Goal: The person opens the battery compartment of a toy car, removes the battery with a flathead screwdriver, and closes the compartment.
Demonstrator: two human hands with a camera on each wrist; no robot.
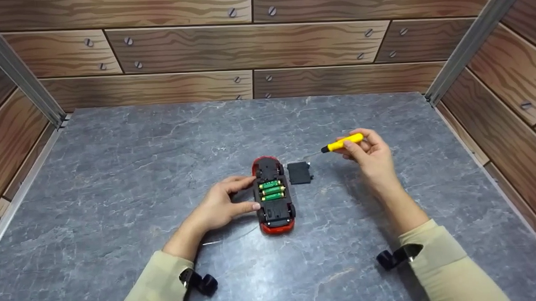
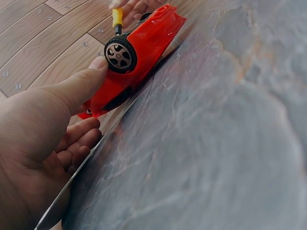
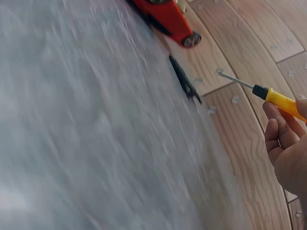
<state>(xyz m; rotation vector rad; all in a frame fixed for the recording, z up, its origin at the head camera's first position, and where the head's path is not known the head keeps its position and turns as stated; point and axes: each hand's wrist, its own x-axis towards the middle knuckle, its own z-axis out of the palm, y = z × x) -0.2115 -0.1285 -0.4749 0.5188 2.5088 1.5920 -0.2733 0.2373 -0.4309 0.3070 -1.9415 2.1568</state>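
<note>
A red toy car (image 1: 277,212) lies upside down on the table, its battery bay open and holding several green batteries (image 1: 272,190). From the left, my left hand (image 1: 223,203) rests against the car's side, thumb and fingers spread apart along it. The left wrist view shows the thumb touching near a wheel (image 2: 120,55). My right hand (image 1: 375,160) grips a yellow-handled screwdriver (image 1: 345,142) between thumb and fingers, its shaft slanting down to the left. Under the shaft's tip, right of the car, is a black battery cover (image 1: 299,173).
The grey marbled tabletop (image 1: 160,141) stretches around the car. Wood-patterned panels (image 1: 246,46) enclose the back and both sides, with metal posts (image 1: 473,36) at the rear corners. Small black wrist cameras (image 1: 207,284) sit at both cuffs.
</note>
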